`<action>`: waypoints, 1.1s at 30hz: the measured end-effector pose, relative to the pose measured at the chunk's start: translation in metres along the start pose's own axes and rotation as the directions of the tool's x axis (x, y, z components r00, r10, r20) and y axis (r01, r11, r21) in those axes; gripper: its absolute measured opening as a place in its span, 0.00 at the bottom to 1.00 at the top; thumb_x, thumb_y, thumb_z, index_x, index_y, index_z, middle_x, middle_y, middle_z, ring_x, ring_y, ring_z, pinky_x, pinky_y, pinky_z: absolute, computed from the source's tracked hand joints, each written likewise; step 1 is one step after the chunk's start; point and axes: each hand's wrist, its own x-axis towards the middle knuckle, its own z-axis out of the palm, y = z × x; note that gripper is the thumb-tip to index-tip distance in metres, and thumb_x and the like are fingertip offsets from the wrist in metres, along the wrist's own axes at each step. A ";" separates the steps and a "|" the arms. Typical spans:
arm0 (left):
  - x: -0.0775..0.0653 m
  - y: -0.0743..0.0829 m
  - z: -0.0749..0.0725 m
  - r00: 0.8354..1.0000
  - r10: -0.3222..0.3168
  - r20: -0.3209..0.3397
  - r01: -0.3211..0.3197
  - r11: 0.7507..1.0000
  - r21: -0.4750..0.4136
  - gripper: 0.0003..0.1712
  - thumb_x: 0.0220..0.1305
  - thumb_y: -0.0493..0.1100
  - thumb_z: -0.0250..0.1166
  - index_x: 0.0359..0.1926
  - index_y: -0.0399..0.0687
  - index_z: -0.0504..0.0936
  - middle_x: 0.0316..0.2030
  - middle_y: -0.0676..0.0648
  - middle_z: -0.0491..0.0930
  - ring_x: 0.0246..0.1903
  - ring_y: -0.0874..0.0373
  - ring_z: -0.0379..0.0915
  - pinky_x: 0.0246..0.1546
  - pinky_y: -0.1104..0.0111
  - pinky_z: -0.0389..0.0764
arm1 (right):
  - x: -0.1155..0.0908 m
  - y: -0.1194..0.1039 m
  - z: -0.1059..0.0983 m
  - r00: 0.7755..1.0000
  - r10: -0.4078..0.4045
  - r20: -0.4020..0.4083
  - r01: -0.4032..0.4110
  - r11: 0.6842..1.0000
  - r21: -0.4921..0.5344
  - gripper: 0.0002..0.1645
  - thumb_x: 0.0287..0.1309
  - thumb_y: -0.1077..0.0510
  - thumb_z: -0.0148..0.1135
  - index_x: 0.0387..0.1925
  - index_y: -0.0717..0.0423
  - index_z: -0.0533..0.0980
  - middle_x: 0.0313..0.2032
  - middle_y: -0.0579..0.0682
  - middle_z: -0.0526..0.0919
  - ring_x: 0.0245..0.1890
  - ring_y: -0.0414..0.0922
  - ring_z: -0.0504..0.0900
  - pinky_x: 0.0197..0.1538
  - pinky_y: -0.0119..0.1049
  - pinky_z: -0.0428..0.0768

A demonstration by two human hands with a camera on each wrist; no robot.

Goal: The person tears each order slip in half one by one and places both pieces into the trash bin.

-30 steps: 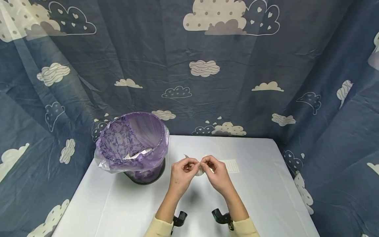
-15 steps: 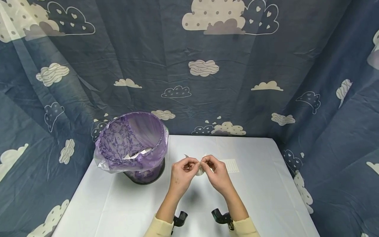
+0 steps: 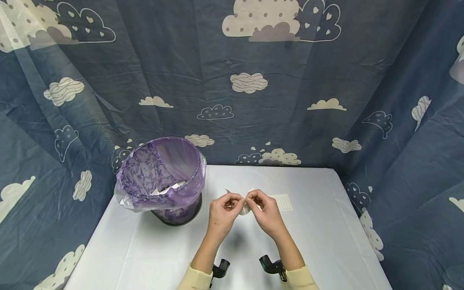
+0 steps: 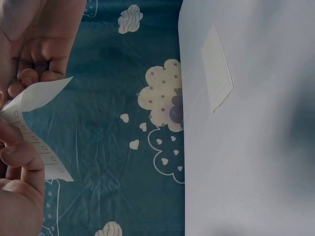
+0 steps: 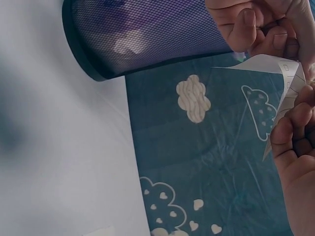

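My left hand (image 3: 225,212) and right hand (image 3: 266,210) meet over the table, fingertips close together. Between them both pinch a bent slip of white paper (image 4: 45,94), printed with small boxes and lines. One corner of the slip curls up to a point, and a second end hangs between the hands. In the head view the fingers hide most of this slip (image 3: 245,210). Fingers cover its middle in the right wrist view, where the pale slip (image 5: 266,63) shows beside the left hand (image 5: 246,24). Just right of my right hand, a printed paper piece (image 3: 284,203) lies flat.
A mesh wastebasket (image 5: 162,44) with a purple bag liner (image 3: 193,189) stands left of my hands, white paper (image 3: 167,189) inside. The white table (image 3: 319,241) ends at a cloud-print curtain (image 3: 272,121). Black camera mounts (image 3: 220,268) sit at both wrists.
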 end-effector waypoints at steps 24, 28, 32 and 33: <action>-0.002 -0.002 0.001 0.999 -0.035 0.003 0.035 0.997 -0.062 0.04 0.68 0.39 0.74 0.36 0.43 0.90 0.26 0.46 0.84 0.24 0.67 0.77 0.24 0.78 0.78 | -0.003 0.000 -0.001 1.000 0.009 -0.021 -0.009 1.000 -0.004 0.05 0.72 0.63 0.65 0.39 0.62 0.80 0.36 0.52 0.86 0.37 0.35 0.82 0.47 0.28 0.84; -0.003 -0.002 0.000 0.999 -0.033 0.002 0.033 0.998 -0.060 0.02 0.67 0.38 0.74 0.36 0.45 0.90 0.26 0.46 0.84 0.24 0.66 0.77 0.24 0.78 0.78 | -0.003 0.002 -0.002 1.000 0.006 -0.015 -0.006 1.000 0.015 0.04 0.72 0.64 0.64 0.40 0.64 0.81 0.36 0.54 0.86 0.36 0.35 0.81 0.46 0.28 0.84; -0.003 -0.002 -0.001 0.999 -0.045 0.006 0.046 0.997 -0.068 0.02 0.67 0.38 0.74 0.36 0.44 0.90 0.26 0.46 0.85 0.24 0.66 0.77 0.24 0.78 0.79 | -0.004 0.002 -0.002 1.000 0.005 -0.007 -0.005 1.000 0.028 0.05 0.73 0.64 0.64 0.41 0.64 0.81 0.36 0.54 0.86 0.36 0.35 0.81 0.46 0.28 0.83; -0.003 -0.002 -0.001 0.999 -0.048 0.008 0.048 0.996 -0.070 0.02 0.67 0.38 0.74 0.36 0.44 0.90 0.26 0.46 0.85 0.24 0.66 0.77 0.24 0.78 0.79 | -0.004 0.002 -0.002 1.000 0.006 -0.007 -0.006 1.000 0.028 0.05 0.73 0.64 0.64 0.41 0.64 0.81 0.36 0.54 0.86 0.36 0.35 0.81 0.46 0.28 0.83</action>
